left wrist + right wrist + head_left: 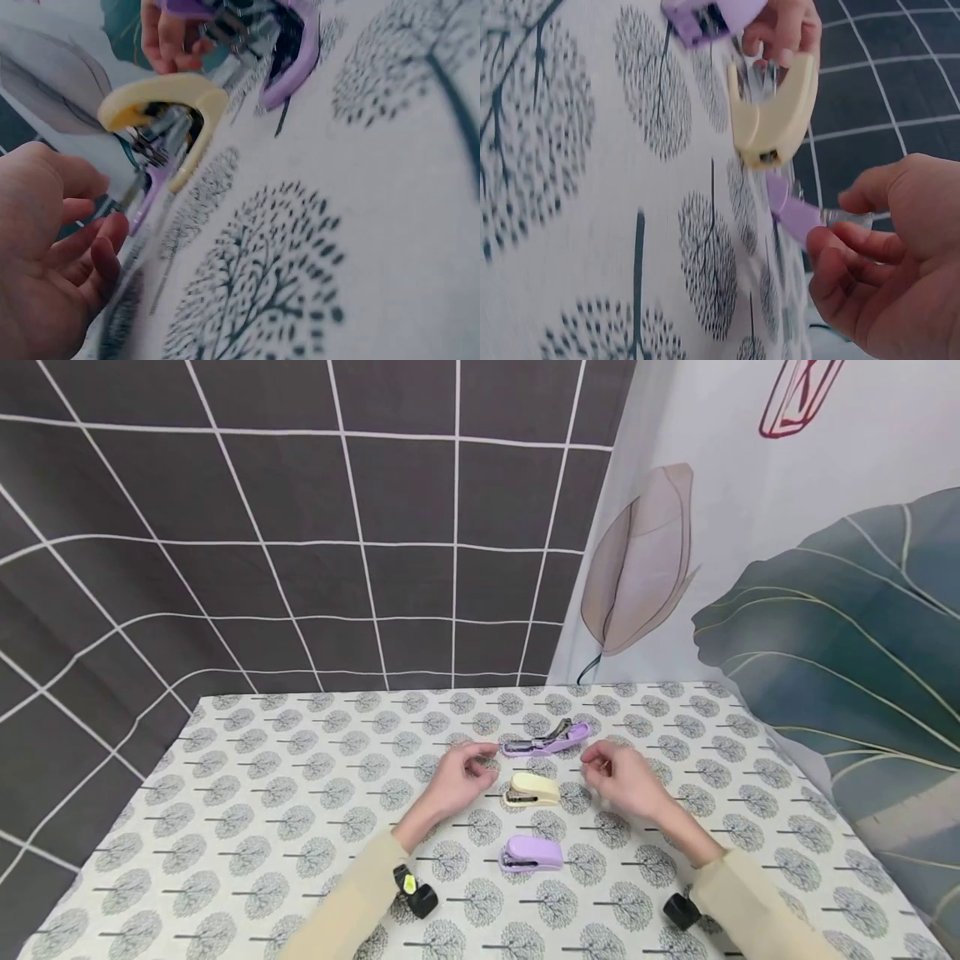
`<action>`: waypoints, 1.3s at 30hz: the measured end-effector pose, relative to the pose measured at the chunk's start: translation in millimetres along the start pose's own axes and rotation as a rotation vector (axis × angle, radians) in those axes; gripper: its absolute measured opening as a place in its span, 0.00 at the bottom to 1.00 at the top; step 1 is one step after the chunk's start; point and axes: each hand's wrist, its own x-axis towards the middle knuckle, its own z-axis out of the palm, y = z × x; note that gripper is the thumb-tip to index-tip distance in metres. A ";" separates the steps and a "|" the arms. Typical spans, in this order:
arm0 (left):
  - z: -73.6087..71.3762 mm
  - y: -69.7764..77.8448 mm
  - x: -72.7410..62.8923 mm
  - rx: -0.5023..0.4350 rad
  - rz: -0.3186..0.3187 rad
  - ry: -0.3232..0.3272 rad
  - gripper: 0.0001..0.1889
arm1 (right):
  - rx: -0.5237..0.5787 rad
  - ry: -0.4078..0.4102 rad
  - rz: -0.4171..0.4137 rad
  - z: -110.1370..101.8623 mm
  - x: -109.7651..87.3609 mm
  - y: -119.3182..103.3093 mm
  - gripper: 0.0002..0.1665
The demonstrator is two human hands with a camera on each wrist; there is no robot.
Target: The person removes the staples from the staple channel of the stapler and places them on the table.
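Three small staplers form a column on the tablecloth. Farthest away lies a purple stapler with its top swung back and its metal magazine raised. My left hand is at its left end, fingertips close to the tip and loosely bent. On the other side, my right hand hovers by the stapler's right end, thumb and fingers loosely curled with nothing between them. A cream stapler, closed, sits between the hands. Nearest me is a closed lilac stapler. In the right wrist view, the right fingers overlap the opened purple stapler.
A white tablecloth with grey tree prints covers the table. Behind it hangs a dark curtain with white grid lines. A pale curtain with leaf drawings is at the right. Both wrists wear black camera straps.
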 end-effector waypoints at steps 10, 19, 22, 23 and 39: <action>3.2 14.6 -22.4 0.010 -0.017 -0.134 0.27 | -0.022 -0.077 -0.209 26.0 2.6 -24.6 0.19; 13.9 11.7 -26.0 0.079 0.009 -0.153 0.29 | -0.054 -0.071 -0.268 39.7 5.1 -34.9 0.21; 16.8 11.1 -26.6 0.123 0.003 -0.137 0.28 | -0.058 -0.080 -0.286 41.9 6.3 -36.6 0.21; 17.7 10.8 -26.8 0.140 0.011 -0.132 0.28 | -0.059 -0.084 -0.289 42.3 6.7 -37.1 0.20; 23.5 6.5 -26.2 0.272 0.053 -0.067 0.22 | -0.103 -0.113 -0.300 44.4 11.5 -42.8 0.21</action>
